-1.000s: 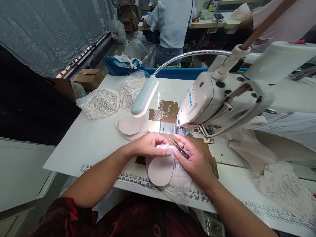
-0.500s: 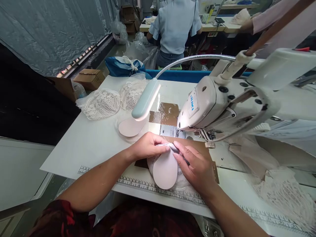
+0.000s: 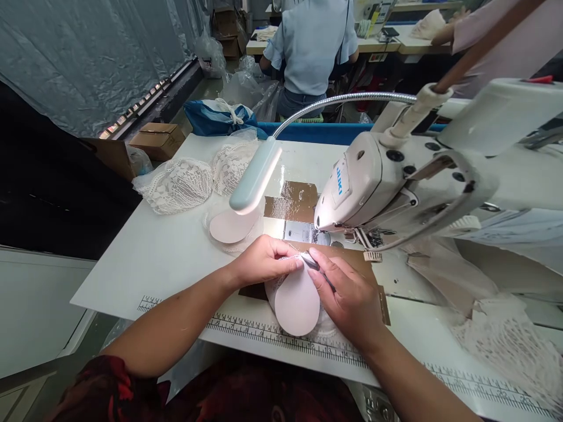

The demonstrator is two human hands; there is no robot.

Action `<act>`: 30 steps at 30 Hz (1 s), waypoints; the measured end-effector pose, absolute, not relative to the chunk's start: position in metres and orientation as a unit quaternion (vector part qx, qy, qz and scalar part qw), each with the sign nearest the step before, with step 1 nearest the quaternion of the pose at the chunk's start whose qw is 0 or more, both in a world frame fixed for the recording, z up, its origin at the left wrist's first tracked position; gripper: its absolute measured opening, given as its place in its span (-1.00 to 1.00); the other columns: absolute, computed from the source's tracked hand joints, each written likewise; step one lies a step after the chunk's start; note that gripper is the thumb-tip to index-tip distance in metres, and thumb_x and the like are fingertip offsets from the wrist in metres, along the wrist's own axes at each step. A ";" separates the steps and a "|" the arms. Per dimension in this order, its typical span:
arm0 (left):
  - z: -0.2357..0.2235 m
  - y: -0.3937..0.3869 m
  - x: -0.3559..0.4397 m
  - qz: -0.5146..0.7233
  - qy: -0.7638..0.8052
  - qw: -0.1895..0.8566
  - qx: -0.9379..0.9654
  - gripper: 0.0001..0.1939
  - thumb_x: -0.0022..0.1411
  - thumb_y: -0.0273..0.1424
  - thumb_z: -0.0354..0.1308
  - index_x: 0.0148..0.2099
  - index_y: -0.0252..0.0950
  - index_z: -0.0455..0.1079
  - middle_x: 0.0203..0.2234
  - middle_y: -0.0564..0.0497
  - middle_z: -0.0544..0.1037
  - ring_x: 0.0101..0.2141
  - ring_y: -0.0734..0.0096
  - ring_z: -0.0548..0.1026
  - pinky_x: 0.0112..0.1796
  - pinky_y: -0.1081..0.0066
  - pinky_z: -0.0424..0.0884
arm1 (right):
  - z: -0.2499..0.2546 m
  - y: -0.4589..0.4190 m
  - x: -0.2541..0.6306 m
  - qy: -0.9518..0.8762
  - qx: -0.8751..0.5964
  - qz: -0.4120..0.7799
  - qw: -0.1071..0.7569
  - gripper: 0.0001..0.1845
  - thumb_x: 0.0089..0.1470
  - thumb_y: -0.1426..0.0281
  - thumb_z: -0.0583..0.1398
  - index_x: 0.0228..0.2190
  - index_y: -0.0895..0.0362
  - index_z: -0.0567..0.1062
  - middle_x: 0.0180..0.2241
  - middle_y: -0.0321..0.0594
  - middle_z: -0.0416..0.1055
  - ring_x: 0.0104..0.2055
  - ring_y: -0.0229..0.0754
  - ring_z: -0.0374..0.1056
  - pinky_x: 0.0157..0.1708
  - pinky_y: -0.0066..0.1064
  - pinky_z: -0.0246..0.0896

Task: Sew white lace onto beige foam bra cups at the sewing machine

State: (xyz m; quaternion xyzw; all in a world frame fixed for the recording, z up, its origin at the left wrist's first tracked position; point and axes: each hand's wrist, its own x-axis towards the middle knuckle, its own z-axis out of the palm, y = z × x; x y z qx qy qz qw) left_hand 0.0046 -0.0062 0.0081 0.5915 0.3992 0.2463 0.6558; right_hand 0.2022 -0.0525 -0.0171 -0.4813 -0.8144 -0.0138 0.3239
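Padded lace piece (image 3: 298, 305) sits near the front edge of the desk (image 3: 141, 252), its pale oval side facing up and its rounded end towards six o'clock, with lace showing beside it. Taking that oval as the dial's centre, with twelve pointing away from the wearer, the left hand (image 3: 266, 258) pinches the narrow upper edge from eleven o'clock. From two o'clock the right hand (image 3: 352, 293) is curled around dark snips (image 3: 311, 262), whose tip lies against that edge or just beside it.

Work at this edge looks to be under way: the piece is apart from the needle area of the sewing machine (image 3: 356, 181), which stands at one o'clock. Fingers cover the spot, so whether a thread has been cut, or how much stitching is finished, cannot be told.

Another padded piece (image 3: 233, 225) lies between ten and eleven, with no hand on it. Two lace pieces (image 3: 178, 184) rest farther off, at ten and eleven, and loose lace (image 3: 514, 340) at just past three. Which of these are done and which remain is unclear.
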 end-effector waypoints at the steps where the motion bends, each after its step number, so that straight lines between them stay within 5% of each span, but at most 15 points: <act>1: 0.007 -0.006 0.005 0.245 0.396 0.661 0.588 -0.74 0.16 -0.28 0.21 -0.39 -0.41 0.50 -0.62 0.08 0.36 -0.56 0.58 0.26 -0.56 0.57 0.17 | -0.017 -0.052 0.202 -0.814 -0.481 -0.017 0.326 -0.65 0.19 0.39 0.14 0.00 0.18 0.43 -0.35 -0.19 0.53 -0.38 -0.23 0.43 -0.38 -0.42 0.32; 9: -0.001 -0.006 0.006 0.227 0.406 0.670 0.578 -0.71 0.15 -0.25 0.22 -0.31 -0.43 0.52 -0.57 0.03 0.44 -0.53 0.54 0.32 -0.52 0.55 0.23 | -0.012 -0.055 0.202 -0.811 -0.455 0.020 0.368 -0.64 0.18 0.40 0.13 0.02 0.12 0.42 -0.33 -0.20 0.54 -0.36 -0.21 0.46 -0.35 -0.41 0.37; 16: -0.003 -0.004 0.004 0.213 0.411 0.660 0.592 -0.70 0.14 -0.23 0.21 -0.28 -0.43 0.51 -0.51 0.01 0.46 -0.50 0.52 0.36 -0.49 0.55 0.26 | -0.007 -0.054 0.207 -0.743 -0.522 0.204 0.366 -0.70 0.19 0.26 0.08 -0.08 0.05 0.45 -0.18 -0.21 0.55 -0.22 -0.15 0.49 -0.25 -0.34 0.42; 23: -0.004 -0.002 0.002 0.201 0.351 0.712 0.574 -0.71 0.14 -0.33 0.21 -0.15 -0.44 0.48 -0.38 -0.05 0.52 -0.40 0.48 0.42 -0.38 0.53 0.33 | -0.010 -0.051 0.200 -0.748 -0.545 0.221 0.307 -0.78 0.10 0.23 0.17 -0.26 0.08 0.47 -0.43 -0.28 0.52 -0.45 -0.22 0.41 -0.48 -0.44 0.28; 30: -0.003 -0.003 0.002 0.176 0.383 0.687 0.592 -0.78 0.11 -0.33 0.23 -0.28 -0.42 0.45 -0.46 0.01 0.46 -0.46 0.53 0.37 -0.46 0.57 0.28 | -0.011 -0.045 0.203 -0.745 -0.554 0.184 0.322 -0.79 0.17 0.26 0.07 -0.43 0.07 0.39 -0.52 -0.32 0.44 -0.49 -0.24 0.34 -0.50 -0.45 0.20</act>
